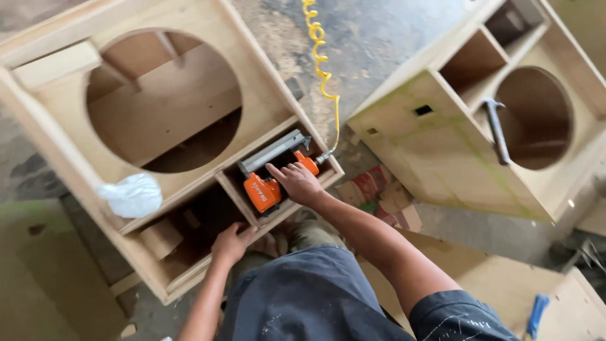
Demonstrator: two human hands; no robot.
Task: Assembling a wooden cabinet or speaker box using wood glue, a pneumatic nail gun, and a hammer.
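At six o'clock in the head view, the person's dark shirt and two bare arms reached up toward a plywood speaker cabinet (265, 88) lying face-up on the concrete floor (379, 38). The right hand (298, 183) rested on an orange pneumatic nail gun (268, 183) sitting inside the cabinet's small right-hand compartment, just below the big round cutout (164, 101) at about five o'clock from it. Its fingers were spread loosely over the tool's body rather than wrapped around the handle (whether they actually pinched anything could not be told), which reads as steadying or reaching rather than a firing grip. The gun lay on its side with its grey magazine (273, 150) angled toward one o'clock, probably parked in the recess so it would not slide off the panel.

The left hand (231, 243) curled over the cabinet's near edge at the divider (235, 199) between the two lower compartments, fingers hooked on the wood and holding no tool, likely bracing the box.

A yellow coiled air hose (320, 57) ran from the gun toward twelve o'clock. A crumpled white plastic bag (131, 194) sat on the cabinet's front at nine o'clock from the gun. At three o'clock, well apart, a second cabinet (442, 151) carried a hammer (496, 129) laid across its own round opening.
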